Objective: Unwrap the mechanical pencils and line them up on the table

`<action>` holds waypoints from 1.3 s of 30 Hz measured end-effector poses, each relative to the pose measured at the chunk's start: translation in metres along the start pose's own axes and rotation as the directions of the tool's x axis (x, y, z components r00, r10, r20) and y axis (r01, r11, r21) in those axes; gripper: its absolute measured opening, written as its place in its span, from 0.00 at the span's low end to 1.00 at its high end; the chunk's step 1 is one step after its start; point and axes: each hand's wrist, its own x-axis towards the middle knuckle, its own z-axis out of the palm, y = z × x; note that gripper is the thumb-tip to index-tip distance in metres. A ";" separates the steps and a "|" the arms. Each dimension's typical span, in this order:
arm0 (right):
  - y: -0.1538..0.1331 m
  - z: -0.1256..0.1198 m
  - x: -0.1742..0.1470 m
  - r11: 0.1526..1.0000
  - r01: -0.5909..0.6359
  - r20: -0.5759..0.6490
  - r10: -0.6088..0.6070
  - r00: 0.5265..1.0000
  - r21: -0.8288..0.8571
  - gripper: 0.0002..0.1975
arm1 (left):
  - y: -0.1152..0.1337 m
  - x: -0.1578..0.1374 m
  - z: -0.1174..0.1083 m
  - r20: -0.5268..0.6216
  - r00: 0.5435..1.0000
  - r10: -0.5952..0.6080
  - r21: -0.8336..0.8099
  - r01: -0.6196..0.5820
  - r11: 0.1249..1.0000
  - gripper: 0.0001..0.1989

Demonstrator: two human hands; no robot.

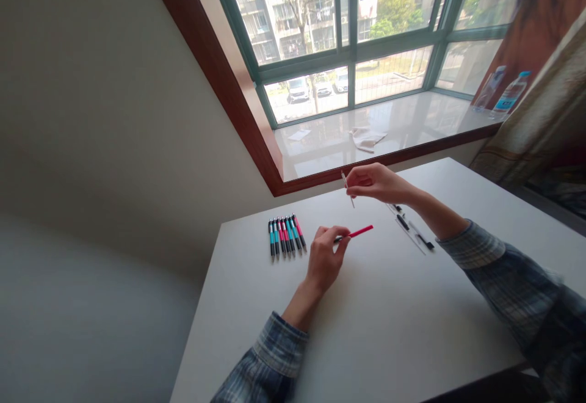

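Observation:
Between the fingers and thumb of my left hand is a pink pen barrel with a dark grip end, its pink end pointing right. Higher up and to the right, my right hand pinches a thin pen refill, tilted nearly upright and apart from the barrel. Left of my left hand, several assembled pens in blue and pink lie side by side in a row. Below my right wrist, loose pen parts, black and clear or white, lie on the table, some partly hidden by my right forearm.
The white table meets the wall under a window sill. A crumpled cloth lies on the sill, and plastic bottles stand at its right end beside a curtain. A dark edge shows at the bottom right.

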 end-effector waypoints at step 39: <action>-0.006 0.017 0.002 0.997 0.029 0.084 -0.035 0.996 0.074 0.16 | -0.006 0.008 0.004 -0.011 0.972 -0.235 -0.512 0.196 0.836 0.15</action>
